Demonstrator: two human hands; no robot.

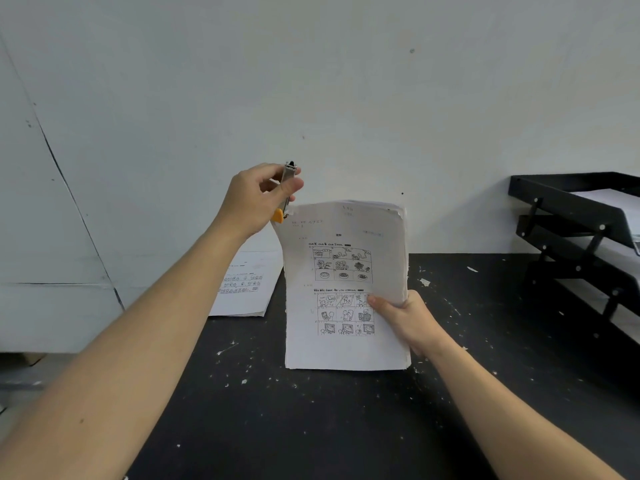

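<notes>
While the fingers (293,184) of the left hand (254,199) curl round a stapler (286,192), thumb on one side and fingertips on the other, the tool stands nearly upright, metal end up and orange end down. That orange end meets the top left corner of a stack (346,268) of printed pages; whether the corner sits inside the stapler's mouth cannot be told.

The right hand (408,320) grips the stack low on its right edge. Its thumb presses flat on the front page beside a grid of small drawings, and its other fingers are hidden behind.

The stack is held upright, facing the camera, with its upper left corner bent toward the stapler. Its lower edge is either just above or on the black table (311,427); which of the two cannot be told. The table is speckled with pale flecks.

Left of the stack, partly behind the left forearm, more sheets (246,285) lie flat on the table near the wall (311,81). At the far right stands a black tiered tray (568,216) with white paper on its top shelf.
</notes>
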